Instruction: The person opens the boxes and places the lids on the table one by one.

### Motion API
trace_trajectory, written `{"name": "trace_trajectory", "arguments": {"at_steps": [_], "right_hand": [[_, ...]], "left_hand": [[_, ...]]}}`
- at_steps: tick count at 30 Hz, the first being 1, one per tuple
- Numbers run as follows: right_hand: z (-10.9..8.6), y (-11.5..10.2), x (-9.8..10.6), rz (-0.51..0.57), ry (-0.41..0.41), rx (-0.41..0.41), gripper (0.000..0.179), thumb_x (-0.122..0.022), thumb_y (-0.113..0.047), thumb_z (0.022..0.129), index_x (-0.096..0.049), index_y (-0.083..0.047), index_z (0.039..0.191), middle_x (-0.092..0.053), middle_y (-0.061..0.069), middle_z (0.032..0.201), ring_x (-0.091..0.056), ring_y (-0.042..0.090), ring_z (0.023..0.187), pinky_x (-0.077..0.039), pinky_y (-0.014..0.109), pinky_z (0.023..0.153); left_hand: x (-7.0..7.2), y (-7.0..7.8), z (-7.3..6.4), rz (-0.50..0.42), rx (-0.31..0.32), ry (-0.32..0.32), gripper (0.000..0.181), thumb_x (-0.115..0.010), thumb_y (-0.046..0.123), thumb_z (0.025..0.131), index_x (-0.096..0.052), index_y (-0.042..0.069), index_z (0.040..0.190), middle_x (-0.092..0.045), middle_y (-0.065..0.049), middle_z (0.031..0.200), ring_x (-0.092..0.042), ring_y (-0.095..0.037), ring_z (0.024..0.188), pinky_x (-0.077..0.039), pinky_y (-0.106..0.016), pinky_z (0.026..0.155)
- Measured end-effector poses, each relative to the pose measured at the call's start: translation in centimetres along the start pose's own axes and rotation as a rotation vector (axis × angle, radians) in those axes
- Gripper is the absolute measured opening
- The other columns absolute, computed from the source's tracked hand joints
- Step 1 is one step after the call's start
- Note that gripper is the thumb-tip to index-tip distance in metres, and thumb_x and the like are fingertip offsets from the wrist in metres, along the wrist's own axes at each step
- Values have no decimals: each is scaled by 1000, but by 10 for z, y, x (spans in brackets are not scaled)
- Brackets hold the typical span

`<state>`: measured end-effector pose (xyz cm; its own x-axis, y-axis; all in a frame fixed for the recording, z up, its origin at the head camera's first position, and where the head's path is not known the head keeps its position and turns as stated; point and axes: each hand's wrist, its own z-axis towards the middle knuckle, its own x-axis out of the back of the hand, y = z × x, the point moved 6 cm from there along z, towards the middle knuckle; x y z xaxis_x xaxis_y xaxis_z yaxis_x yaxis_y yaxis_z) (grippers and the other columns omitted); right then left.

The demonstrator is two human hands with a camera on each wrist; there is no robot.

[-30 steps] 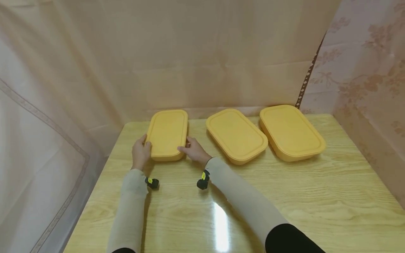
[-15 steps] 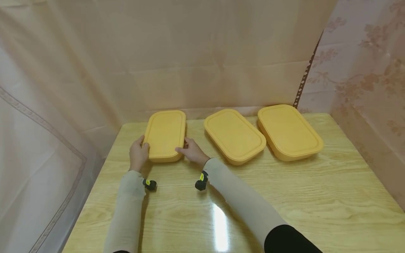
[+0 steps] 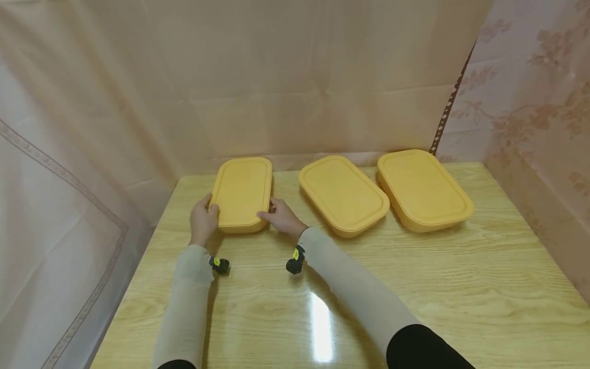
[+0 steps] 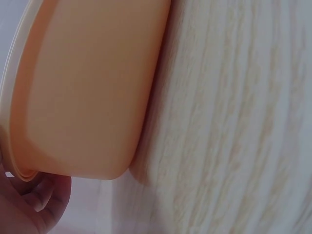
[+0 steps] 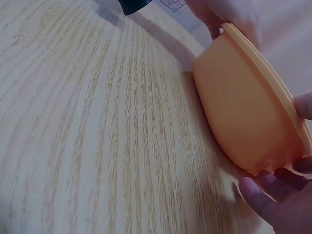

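Three yellow lidded food containers stand along the table's back part. My left hand (image 3: 204,223) holds the left edge of the leftmost container (image 3: 243,192), thumb by the lid's rim. On the opposite side my right hand (image 3: 282,218) grips it near the front corner, thumb on the lid and fingers against the side wall. In the left wrist view, curled fingers (image 4: 46,197) show under the rim of this container (image 4: 92,87). The right wrist view shows its front wall (image 5: 243,105) between both hands, low at the tabletop. Its lid is on; the inside is hidden.
To the right of the held container are the middle container (image 3: 344,195), turned at an angle, and the right container (image 3: 425,189), both lidded. The wood-grain table (image 3: 258,307) meets a beige cloth (image 3: 295,102) behind it and hanging cloths at both sides.
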<state>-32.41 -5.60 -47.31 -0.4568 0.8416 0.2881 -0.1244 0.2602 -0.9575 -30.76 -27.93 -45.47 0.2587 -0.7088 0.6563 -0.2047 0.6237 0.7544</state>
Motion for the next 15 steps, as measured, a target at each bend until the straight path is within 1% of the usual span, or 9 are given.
{"name": "trace_trajectory", "arguments": {"at_steps": [4, 7, 10, 12, 15], "right_hand": [[-1, -2, 2, 1, 7, 14, 36, -61, -16, 96, -55, 0, 128, -68, 13, 98, -53, 12, 75, -43, 18, 63], [-3, -3, 1, 4, 12, 16, 36, -60, -14, 96, -56, 2, 128, -68, 19, 108, -57, 12, 82, -46, 17, 68], [-4, -3, -1, 5, 5, 14, 37, -59, -14, 96, -55, 3, 128, -67, 20, 111, -57, 11, 84, -47, 17, 71], [-4, -3, -3, 1, -1, 17, 36, -58, -14, 97, -55, 3, 128, -67, 20, 110, -56, 11, 83, -46, 17, 70], [-3, -5, -3, -16, 3, 24, 35, -58, -14, 97, -55, 3, 128, -68, 19, 110, -55, 10, 81, -46, 17, 70]], "left_hand": [[-1, 2, 1, -8, 2, -11, 56, -40, 15, 96, -34, 5, 150, -39, -28, 149, -40, -41, 137, -33, -51, 115], [-1, 3, -1, -15, 7, -15, 55, -40, 14, 96, -35, 4, 150, -39, -27, 149, -41, -40, 135, -35, -50, 113], [2, 5, -3, -5, -5, 1, 53, -41, 12, 95, -38, 1, 147, -41, -28, 147, -44, -42, 131, -38, -51, 110], [3, 7, -4, 11, -23, 10, 52, -41, 11, 95, -39, -1, 146, -41, -30, 144, -45, -43, 128, -39, -52, 109], [4, 9, -4, 28, -45, 9, 52, -41, 11, 95, -39, -4, 145, -40, -31, 143, -43, -45, 129, -38, -53, 109]]}}
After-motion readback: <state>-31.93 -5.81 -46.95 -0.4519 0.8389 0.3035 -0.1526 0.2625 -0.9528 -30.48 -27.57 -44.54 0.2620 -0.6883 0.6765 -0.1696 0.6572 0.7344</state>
